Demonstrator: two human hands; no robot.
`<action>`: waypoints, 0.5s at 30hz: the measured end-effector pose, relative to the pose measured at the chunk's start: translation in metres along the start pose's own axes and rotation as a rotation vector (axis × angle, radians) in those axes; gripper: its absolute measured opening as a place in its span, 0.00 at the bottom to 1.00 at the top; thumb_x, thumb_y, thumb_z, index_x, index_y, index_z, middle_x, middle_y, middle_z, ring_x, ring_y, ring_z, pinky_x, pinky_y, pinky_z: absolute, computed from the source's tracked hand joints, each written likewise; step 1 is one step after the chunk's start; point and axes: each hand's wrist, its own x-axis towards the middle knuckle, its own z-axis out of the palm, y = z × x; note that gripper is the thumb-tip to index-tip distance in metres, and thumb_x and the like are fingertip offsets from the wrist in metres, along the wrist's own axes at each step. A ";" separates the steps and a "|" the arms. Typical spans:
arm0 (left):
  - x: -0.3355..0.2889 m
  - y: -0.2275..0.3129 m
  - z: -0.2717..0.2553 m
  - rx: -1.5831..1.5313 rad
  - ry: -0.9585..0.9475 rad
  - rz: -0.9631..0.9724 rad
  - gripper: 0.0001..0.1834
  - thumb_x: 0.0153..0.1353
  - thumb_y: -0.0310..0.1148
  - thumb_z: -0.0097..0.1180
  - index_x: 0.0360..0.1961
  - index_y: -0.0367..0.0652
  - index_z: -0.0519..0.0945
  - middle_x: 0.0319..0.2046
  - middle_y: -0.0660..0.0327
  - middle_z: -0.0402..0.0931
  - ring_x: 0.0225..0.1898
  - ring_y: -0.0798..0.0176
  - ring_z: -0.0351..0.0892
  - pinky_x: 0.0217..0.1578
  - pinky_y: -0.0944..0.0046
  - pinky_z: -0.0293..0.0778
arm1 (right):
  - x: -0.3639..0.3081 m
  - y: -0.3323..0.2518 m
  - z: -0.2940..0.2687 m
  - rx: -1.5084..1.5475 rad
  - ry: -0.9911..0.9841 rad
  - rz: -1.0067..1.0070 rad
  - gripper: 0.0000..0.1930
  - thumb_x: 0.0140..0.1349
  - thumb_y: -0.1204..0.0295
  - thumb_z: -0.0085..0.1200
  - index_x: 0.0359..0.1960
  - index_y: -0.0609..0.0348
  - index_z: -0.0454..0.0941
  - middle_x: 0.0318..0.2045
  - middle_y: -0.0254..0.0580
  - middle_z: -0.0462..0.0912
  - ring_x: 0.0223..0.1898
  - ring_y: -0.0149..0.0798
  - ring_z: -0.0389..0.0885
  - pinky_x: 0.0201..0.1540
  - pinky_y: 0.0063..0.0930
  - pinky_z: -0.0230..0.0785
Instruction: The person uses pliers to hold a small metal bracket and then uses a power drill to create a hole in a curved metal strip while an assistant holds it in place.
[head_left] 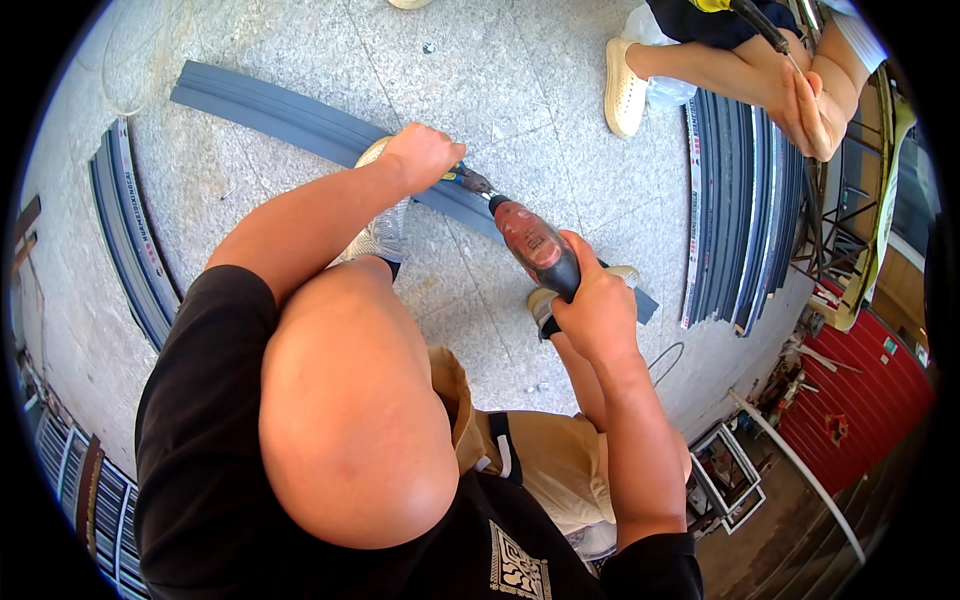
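In my right hand (598, 305) is a red and black power drill (532, 236), its nose pointing up and left. My left hand (425, 157) is closed around a pair of pliers (472, 180) with yellow-and-dark handles. The pliers' dark jaws meet the drill's front end, and whatever small part sits between them cannot be made out. Beneath both tools a long grey metal profile (270, 108) lies slantwise on the floor. My left shoe (380, 232) and right shoe (543, 310) are beside it.
A person's hand (810, 115) is near a thin-tipped tool (765, 28) at the upper right. Stacked dark profiles (740, 210) lie to the right, more profiles (130, 230) to the left. A red panel (850, 395) and a white frame (728, 478) stand at the lower right.
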 end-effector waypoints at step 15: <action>0.000 0.005 -0.014 0.002 -0.027 0.018 0.08 0.64 0.28 0.60 0.44 0.44 0.79 0.37 0.54 0.86 0.40 0.47 0.90 0.41 0.49 0.86 | -0.024 0.004 0.026 0.006 0.077 0.002 0.42 0.53 0.74 0.70 0.74 0.39 0.71 0.30 0.48 0.88 0.31 0.56 0.89 0.36 0.51 0.83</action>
